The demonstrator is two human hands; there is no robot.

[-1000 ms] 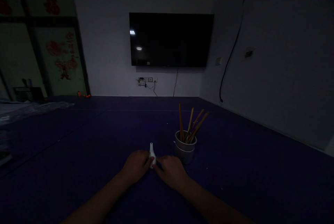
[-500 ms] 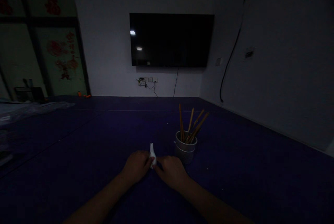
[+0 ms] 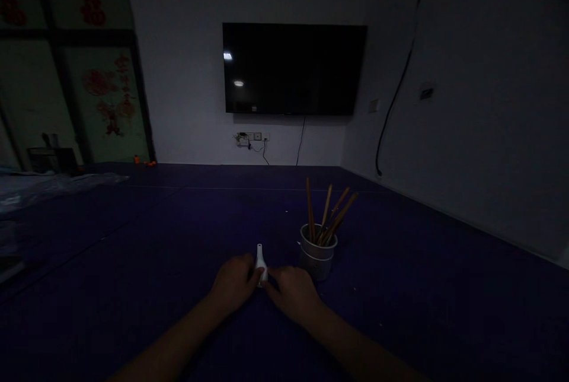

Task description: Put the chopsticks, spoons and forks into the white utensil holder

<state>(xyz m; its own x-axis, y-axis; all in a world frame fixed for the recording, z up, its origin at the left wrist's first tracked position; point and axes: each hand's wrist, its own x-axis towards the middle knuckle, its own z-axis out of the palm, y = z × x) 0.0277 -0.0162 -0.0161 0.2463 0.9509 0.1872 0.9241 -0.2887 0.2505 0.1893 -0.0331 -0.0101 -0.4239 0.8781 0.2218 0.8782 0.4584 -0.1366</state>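
A white soup spoon [image 3: 260,260] lies between my two hands, its handle with a small hole pointing away from me. My left hand [image 3: 235,280] grips the spoon's left side, the thumb across its bowl. From the right, my right hand [image 3: 293,292] pinches the bowl's edge, fingers curled. Part of the bowl is covered by the thumbs. Just beyond my right hand stands a grey utensil holder [image 3: 317,260] with several wooden chopsticks [image 3: 310,207] leaning out of it.
Both hands are over a dark purple surface [image 3: 213,210] with small white specks. Crumpled clear plastic [image 3: 66,186] lies at the left. A black television [image 3: 293,70] hangs on the far wall, and a cable [image 3: 395,100] runs down the right wall. Small orange things [image 3: 149,164] lie far left.
The view has shifted very slightly, so everything sits a few pixels further right. My hands stay in place on the spoon.
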